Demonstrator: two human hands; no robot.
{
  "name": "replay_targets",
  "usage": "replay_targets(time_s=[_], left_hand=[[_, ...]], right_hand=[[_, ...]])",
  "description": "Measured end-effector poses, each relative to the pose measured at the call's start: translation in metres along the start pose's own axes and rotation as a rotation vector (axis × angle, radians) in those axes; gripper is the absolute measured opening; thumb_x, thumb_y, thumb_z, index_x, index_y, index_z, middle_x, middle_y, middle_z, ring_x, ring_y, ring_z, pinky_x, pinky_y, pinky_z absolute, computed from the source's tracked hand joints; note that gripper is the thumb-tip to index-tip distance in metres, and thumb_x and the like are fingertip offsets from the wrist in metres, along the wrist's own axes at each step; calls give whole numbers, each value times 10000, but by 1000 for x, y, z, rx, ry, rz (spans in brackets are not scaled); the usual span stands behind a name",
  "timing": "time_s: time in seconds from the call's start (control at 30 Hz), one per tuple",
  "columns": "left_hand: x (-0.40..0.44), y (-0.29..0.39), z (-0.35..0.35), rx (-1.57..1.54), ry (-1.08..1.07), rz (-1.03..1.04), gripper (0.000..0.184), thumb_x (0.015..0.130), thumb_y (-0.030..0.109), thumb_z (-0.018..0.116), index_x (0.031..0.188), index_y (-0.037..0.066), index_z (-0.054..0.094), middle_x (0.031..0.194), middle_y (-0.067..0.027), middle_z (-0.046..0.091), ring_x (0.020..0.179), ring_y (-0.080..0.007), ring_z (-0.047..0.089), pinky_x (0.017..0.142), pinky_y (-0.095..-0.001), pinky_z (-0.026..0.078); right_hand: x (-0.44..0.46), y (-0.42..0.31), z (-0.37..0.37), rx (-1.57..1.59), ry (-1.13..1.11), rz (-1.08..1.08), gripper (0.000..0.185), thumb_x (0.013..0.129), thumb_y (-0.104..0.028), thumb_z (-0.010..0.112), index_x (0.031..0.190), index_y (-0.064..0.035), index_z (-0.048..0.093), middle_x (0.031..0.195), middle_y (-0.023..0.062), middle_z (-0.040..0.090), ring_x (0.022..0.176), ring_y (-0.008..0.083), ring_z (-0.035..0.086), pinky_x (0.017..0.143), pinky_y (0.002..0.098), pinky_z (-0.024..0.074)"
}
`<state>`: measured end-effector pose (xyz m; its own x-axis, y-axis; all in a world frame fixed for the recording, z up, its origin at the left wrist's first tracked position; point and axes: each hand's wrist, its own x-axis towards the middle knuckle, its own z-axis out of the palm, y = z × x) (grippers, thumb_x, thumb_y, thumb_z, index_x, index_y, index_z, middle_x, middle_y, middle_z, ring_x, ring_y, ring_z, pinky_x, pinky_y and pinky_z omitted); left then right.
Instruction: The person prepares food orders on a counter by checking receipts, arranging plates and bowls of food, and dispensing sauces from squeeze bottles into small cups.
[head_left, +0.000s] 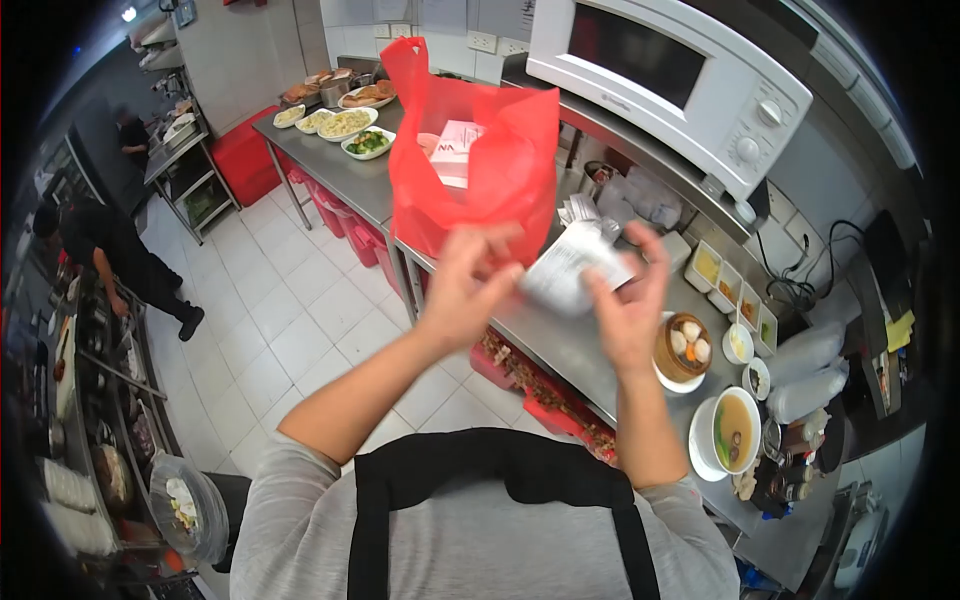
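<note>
A white paper slip (572,272), blurred, with faint print on it, is between my two hands over the counter. My right hand (630,300) pinches its right side between thumb and fingers. My left hand (468,285) is beside its left edge, blurred, with the fingers bent and apart; no hold on the paper shows. Just beyond my hands stands a red plastic bag (425,190), its top open and one handle sticking up. Inside it a white and pink box (457,148) shows.
Left of the bag, dishes of food (369,142) stand on the steel counter (350,183). At right are a dumpling steamer (683,345), a soup bowl (736,430) and small containers (727,287). A white microwave (665,80) sits on a shelf. A person (120,240) works at far left.
</note>
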<state>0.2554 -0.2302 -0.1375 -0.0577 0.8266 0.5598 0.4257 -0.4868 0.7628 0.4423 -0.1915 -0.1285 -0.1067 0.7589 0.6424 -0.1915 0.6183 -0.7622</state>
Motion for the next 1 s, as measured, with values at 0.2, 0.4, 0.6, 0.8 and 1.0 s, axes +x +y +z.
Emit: replay_targets(time_s=[0.2,0.4,0.6,0.8,1.0], left_hand=[[152,-38,-77,637,614,393,779,671,196,739,1293,53,293,1179,-188,402,1090,-369,393,952,-476,299],[223,-108,-116,408,417,-59,627,754,111,640,1285,51,313,904,-130,588,829,-240,593,743,-331,458],[180,-53,-159,-374,-44,-35,618,753,-28,553,1317,49,312,1038,-110,560,720,-148,596,650,-259,485],[189,-45,-176,-384,-161,42,740,709,-63,540,1370,24,220,1328,-118,319,705,-139,598,665,-263,505],[201,-62,-197,-453,-297,4,821,658,-70,499,1389,10,133,1298,-191,399,628,-158,597,631,-268,499]], right_hand=[[136,15,73,-169,28,-526,444,765,40,622,1129,-75,394,1108,96,466,863,174,575,718,272,486],[209,102,126,-474,-603,-124,212,708,14,579,919,-2,583,877,108,635,869,221,612,751,319,469],[244,169,152,-795,-651,204,374,677,-73,614,1050,-81,626,981,144,620,931,252,600,811,327,463],[248,143,161,-1430,-839,189,397,810,-387,530,1076,-104,615,1195,164,486,1099,292,491,891,408,432],[232,81,114,-1634,-895,-64,561,819,-559,458,1185,-144,550,1068,116,566,1023,268,506,886,465,338]])
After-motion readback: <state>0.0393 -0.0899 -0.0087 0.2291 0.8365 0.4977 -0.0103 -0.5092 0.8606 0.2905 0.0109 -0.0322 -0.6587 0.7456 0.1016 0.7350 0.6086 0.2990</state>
